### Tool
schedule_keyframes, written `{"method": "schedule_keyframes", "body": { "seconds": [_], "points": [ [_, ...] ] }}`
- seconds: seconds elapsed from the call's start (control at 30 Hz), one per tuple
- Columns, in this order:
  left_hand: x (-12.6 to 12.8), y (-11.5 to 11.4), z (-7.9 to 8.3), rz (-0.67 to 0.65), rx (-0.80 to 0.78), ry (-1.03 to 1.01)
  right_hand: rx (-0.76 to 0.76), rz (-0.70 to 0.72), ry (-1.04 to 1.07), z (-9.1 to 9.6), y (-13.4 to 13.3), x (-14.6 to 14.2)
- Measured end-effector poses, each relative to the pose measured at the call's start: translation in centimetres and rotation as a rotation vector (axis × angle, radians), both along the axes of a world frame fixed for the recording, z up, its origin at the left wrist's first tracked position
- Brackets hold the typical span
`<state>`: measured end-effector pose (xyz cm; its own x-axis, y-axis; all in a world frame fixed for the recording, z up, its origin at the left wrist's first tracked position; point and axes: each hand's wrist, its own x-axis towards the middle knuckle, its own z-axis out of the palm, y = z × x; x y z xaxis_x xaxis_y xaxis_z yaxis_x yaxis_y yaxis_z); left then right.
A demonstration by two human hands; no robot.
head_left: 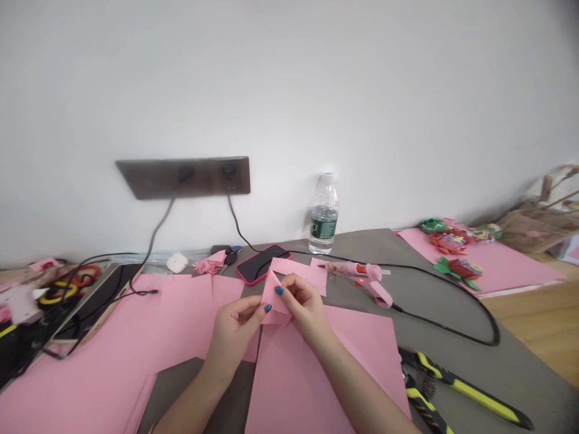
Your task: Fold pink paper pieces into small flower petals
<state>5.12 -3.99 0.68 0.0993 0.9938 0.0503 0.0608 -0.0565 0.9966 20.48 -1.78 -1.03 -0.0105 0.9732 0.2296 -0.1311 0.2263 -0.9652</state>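
Observation:
A small folded piece of pink paper (pixel 272 294) is held up between my two hands. My left hand (pixel 235 328) pinches its left edge between thumb and fingers. On its right side, my right hand (pixel 304 301) grips it with the thumb pressed on its face. Below them lies a large pink sheet (pixel 294 374). Just beyond the fingers are a pink-edged phone (pixel 260 265) and small pink paper pieces (pixel 319 274). A pink glue gun (pixel 362 277) lies right of my hands with a small orange light showing.
A water bottle (pixel 324 217) stands by the wall. Yellow-and-black pliers (pixel 465 392) lie at right, near the glue gun's black cord (pixel 443 328). Paper flowers (pixel 452 241) rest on pink sheets at far right. More pink sheets (pixel 104 355), a tablet-like device (pixel 97 301) and cables are at left.

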Motion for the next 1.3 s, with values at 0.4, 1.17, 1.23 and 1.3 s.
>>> {"method": "schedule_keyframes", "body": {
  "seconds": [0.4, 1.17, 1.23, 1.3],
  "points": [
    [-0.7, 0.4, 0.1, -0.150, -0.094, 0.029, -0.035, 0.138, 0.051, -0.1, 0.0, 0.1],
    [-0.6, -0.3, 0.8, -0.034, 0.017, 0.256, -0.075, 0.055, 0.260, -0.6, 0.5, 0.0],
    [-0.7, -0.4, 0.9, -0.036, 0.025, 0.267, -0.088, 0.075, 0.294, -0.6, 0.4, 0.0],
    [-0.6, -0.5, 0.8, -0.035, 0.029, 0.287, -0.106, 0.093, 0.295, -0.6, 0.4, -0.1]
  ]
}}
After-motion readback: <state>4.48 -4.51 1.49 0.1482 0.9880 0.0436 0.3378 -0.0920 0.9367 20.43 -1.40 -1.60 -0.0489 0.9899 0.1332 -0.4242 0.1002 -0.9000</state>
